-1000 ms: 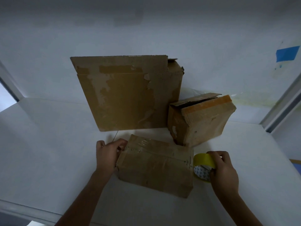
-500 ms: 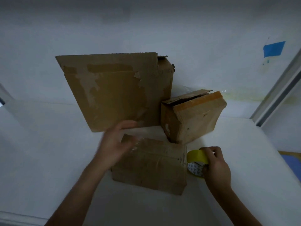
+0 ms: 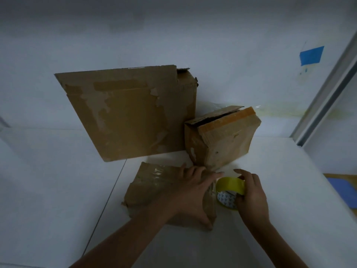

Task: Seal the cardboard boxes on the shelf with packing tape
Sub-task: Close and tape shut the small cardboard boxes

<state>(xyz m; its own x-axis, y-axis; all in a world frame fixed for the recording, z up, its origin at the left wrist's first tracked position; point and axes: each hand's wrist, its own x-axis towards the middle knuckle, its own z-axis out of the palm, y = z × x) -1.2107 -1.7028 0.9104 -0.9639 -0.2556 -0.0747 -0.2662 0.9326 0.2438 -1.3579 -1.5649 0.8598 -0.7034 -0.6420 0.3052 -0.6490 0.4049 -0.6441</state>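
1. step in hand: taping the front box [image 3: 164, 192], the low one that lies nearest on the shelf [image 3: 58, 180]. glossy clear tape shows across its top, and the roll [image 3: 229, 185] sits at its right end. so i judge the strip has been run along the top and is about to be parted from the roll.
2. the left hand [image 3: 193, 196] lies flat on the right end of the front box's top. its fingers are straight and spread and its thumb is down by the near right corner. it presses and grips nothing.
3. the right hand [image 3: 251, 198] is just right of the front box, with fingers and thumb curled round the yellow roll. the roll is up against the box's right end; whether it touches cannot be told.
4. next move, as i judge it: keep the left hand's weight on the tape at the box's edge, then snap or tear the strip free with the right. after that, smooth the loose end down the box's right side. no cutter is in view, so the tear must be made by hand.
5. left to do: behind the front box and to its left, the big box [image 3: 131, 117] stands on edge. behind and to its right, the small box [image 3: 226, 140] has a flap gaping, so it looks unsealed.
6. writing: none can be read. the roll's core bears a blue-and-white pattern, too small to make out. the big box shows pale torn patches and a strip of tape, with no print. a blue patch [image 3: 311, 55] on the wall, far above and right of the front box, looks blank.
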